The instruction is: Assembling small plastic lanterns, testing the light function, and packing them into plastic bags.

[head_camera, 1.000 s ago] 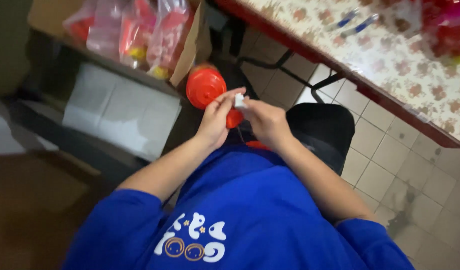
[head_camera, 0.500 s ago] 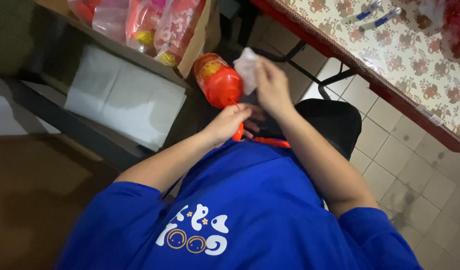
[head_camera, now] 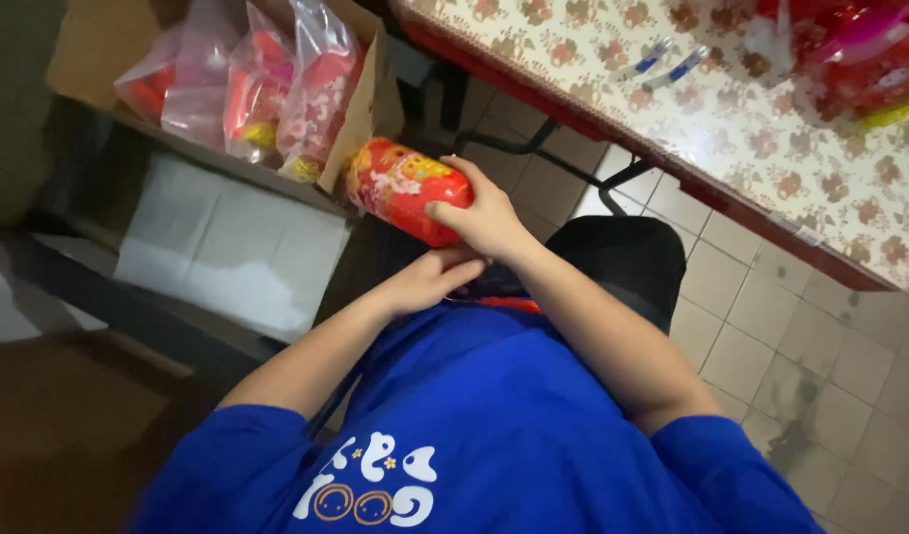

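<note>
A red cylindrical canister (head_camera: 400,188) with a flowery print lies tilted on its side above my lap, its far end next to a cardboard box. My right hand (head_camera: 486,216) grips the canister's near end, fingers wrapped over it. Just below it, my left hand (head_camera: 430,282) rests with its fingers stretched toward my right wrist. Whether the left hand holds anything is hidden. A thin red strip (head_camera: 509,303) shows under my hands against my blue shirt.
An open cardboard box (head_camera: 360,119) holds several clear bags of red items (head_camera: 247,94). A white sheet (head_camera: 227,252) lies below the box. At the upper right, a table with a floral cloth (head_camera: 771,148) carries two pens (head_camera: 667,61) and shiny red packages (head_camera: 860,59). A black seat (head_camera: 622,257) stands on the tiled floor.
The canister turned from end-on to lying on its side. My right hand went from a small white piece to gripping the canister. My left hand dropped lower.
</note>
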